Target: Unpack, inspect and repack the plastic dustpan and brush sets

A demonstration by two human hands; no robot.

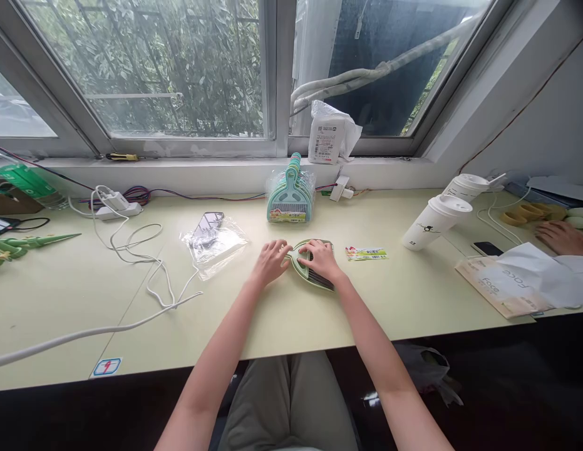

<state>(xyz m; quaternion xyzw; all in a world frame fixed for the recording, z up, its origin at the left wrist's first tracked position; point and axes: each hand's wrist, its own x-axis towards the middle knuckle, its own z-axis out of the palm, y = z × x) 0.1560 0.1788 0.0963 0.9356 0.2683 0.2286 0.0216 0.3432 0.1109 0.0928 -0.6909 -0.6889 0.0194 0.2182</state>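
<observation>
A small light-green dustpan [302, 243] with a hand brush [320, 279] nested in it lies on the table in front of me, its handle towards the left. The brush's dark bristles show below my right wrist. My left hand [271, 262] has curled fingers at the handle end, partly hiding it. Across the brush body lies my right hand [318, 258], its thumb and fingers bent around it. To the right is a loose printed label card [366, 253]. Behind stands a stack of similar dustpan-and-brush sets [291, 194] in clear plastic, with a label in front.
Left of my hands, a clear plastic bag [220, 247] lies by a phone [209, 224] and white cables [162, 275]. Two white cups [434, 222] stand at the right, near a paper bag [495, 285]. Another person's hand [561, 238] rests at the far right.
</observation>
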